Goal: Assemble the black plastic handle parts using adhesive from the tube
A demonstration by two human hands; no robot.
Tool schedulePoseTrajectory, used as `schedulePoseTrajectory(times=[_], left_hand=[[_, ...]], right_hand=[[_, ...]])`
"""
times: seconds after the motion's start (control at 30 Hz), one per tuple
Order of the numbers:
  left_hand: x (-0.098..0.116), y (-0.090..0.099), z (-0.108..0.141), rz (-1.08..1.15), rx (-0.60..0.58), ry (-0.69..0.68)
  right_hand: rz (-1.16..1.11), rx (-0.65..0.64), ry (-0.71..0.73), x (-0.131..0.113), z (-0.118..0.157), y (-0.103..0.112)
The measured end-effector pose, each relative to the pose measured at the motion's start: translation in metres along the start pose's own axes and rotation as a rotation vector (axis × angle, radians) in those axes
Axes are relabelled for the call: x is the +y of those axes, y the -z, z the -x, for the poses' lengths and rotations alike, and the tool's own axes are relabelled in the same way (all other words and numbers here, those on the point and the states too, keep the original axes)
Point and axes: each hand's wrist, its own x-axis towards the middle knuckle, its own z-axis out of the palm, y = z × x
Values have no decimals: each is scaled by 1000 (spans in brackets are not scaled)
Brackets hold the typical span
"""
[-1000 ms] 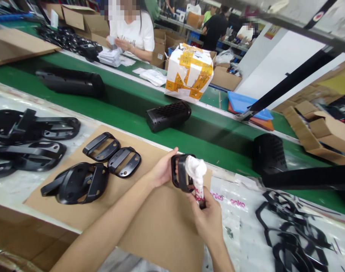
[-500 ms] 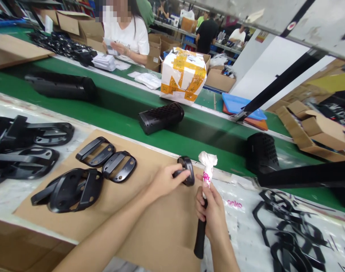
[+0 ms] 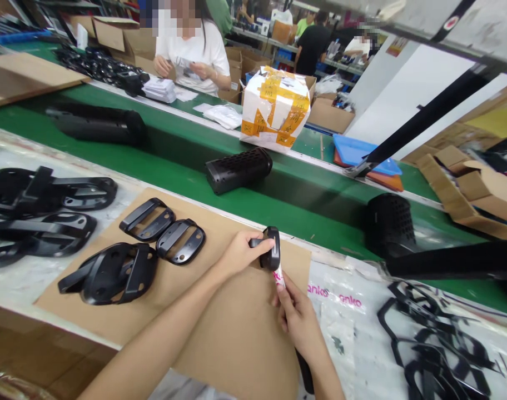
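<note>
My left hand (image 3: 240,253) is closed around a black plastic frame (image 3: 273,256), held on edge above the brown cardboard sheet (image 3: 237,328). Its thumb presses against the frame's inner side. In my right hand (image 3: 297,314) is a hammer (image 3: 304,373) with a black handle and white, pink-printed plastic wrapped around its upper part. The hammer's head is hidden behind the frame, and I cannot tell whether they touch. To the left on the cardboard lie two similar black frames (image 3: 182,242) and a stack of black plastic parts (image 3: 118,273).
More black parts (image 3: 49,236) lie at the left, and thin black strips (image 3: 441,339) at the right. Beyond the bench, a green conveyor (image 3: 170,172) carries black perforated housings (image 3: 239,169). A taped white box (image 3: 276,108) stands behind it, near a co-worker in white (image 3: 212,53).
My right hand has moved left with the hammer, bringing its wrapped head behind the black frame. My left hand still holds the frame. The view has shifted slightly.
</note>
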Motion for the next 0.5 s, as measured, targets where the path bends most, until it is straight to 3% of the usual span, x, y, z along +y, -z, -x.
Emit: schedulePoseTrajectory(times=[0.1,0.23,0.3,0.4,0.43,0.5], left_hand=[[3,0,1,-39,-18,18],[3,0,1,-50,-13,23],[3,-1,1,-44,6,11],[4,-1,1,-41,29,-10],[5,-1,1,-41,33,-12],[6,-1,1,-46,34,-7]], right_hand=[[-99,84,-33,-7,5,3],[-224,350,-6,-8,9,-2],[-175,272,-14,-7,7,-5],[-23,8,-104,-8,3,3],[0,-14,-121,-10,3,7],[-29,64,-122,-13,5,13]])
